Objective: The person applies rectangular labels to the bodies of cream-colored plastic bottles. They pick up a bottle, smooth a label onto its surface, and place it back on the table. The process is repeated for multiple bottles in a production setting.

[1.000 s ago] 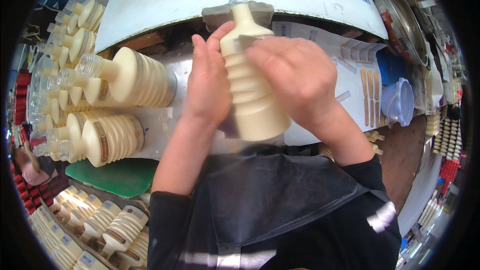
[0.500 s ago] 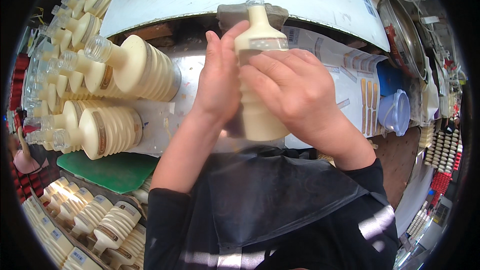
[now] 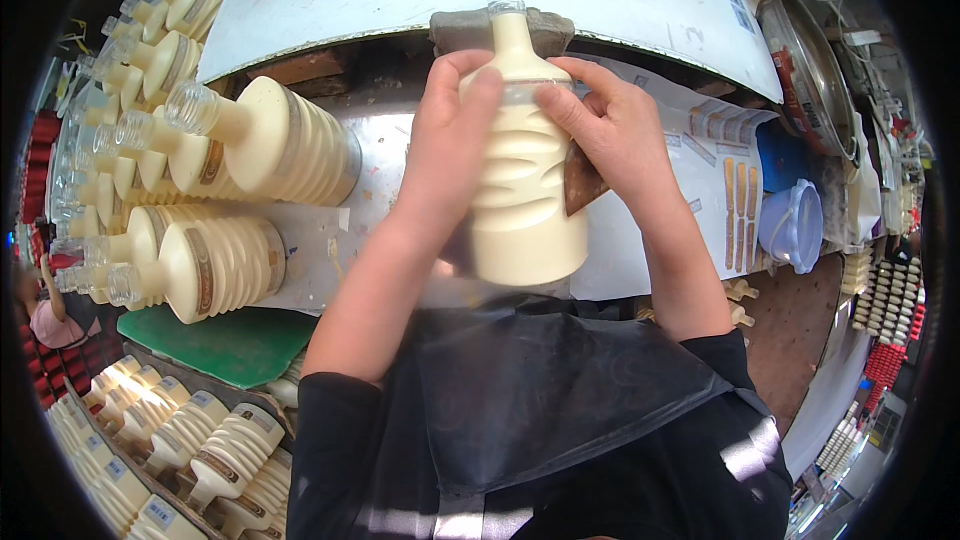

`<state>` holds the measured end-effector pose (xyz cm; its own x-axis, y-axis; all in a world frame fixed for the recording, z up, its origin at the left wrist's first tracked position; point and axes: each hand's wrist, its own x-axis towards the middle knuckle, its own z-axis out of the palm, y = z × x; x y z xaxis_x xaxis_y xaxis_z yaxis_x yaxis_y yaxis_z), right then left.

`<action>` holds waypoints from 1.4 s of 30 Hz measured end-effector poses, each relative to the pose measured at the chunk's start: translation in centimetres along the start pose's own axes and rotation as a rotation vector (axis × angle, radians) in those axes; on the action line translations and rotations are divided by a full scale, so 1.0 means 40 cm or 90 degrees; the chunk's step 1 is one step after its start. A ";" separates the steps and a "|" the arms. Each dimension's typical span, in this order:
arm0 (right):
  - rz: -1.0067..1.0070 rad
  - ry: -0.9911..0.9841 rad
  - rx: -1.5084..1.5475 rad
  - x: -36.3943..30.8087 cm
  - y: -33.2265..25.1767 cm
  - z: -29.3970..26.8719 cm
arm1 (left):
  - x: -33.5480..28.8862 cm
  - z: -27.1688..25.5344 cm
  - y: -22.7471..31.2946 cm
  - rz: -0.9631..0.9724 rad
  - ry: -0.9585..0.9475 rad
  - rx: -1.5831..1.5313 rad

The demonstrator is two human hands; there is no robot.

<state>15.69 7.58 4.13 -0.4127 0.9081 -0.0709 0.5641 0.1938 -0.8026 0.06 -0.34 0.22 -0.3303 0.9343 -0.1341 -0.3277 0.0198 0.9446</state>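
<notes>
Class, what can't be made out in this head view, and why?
Middle bottle: head view, far side turned away.
Brown flat piece: head view, upper part hidden by the right hand.
Left hand: head view, fingers blurred.
Outermost lower-left bottles: head view, cut off by the dark rim.
Distant person, far left: head view, too small for detail.

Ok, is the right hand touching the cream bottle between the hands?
Touching. The head view shows the right hand with its thumb against the shoulder band of the cream bottle, no gap visible.
</notes>
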 end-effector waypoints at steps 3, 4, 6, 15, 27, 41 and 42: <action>0.002 0.000 0.032 -0.003 0.000 0.006 | -0.008 -0.009 -0.006 0.015 -0.020 -0.052; -0.002 0.003 0.028 -0.004 -0.001 0.005 | -0.010 -0.013 -0.005 0.022 -0.030 -0.063; 0.002 -0.002 0.008 -0.007 -0.005 0.003 | -0.010 -0.021 0.000 0.009 -0.039 -0.107; 0.003 0.007 -0.006 -0.010 -0.019 0.002 | 0.009 -0.005 0.002 0.033 0.008 0.067; -0.003 0.026 -0.032 -0.013 -0.024 0.007 | -0.003 -0.021 0.002 0.010 0.004 -0.035; 0.023 -0.012 0.444 0.007 0.006 -0.053 | -0.009 -0.014 -0.005 0.031 -0.013 -0.104; -0.038 0.036 0.407 0.004 0.000 -0.052 | -0.008 -0.012 -0.005 0.022 -0.007 -0.091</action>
<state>17.10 8.47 5.36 -0.3816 0.9243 0.0024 -0.0037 0.0011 -1.0000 -0.21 -0.82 -0.08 -0.3340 0.9374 -0.0989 -0.4394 -0.0620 0.8962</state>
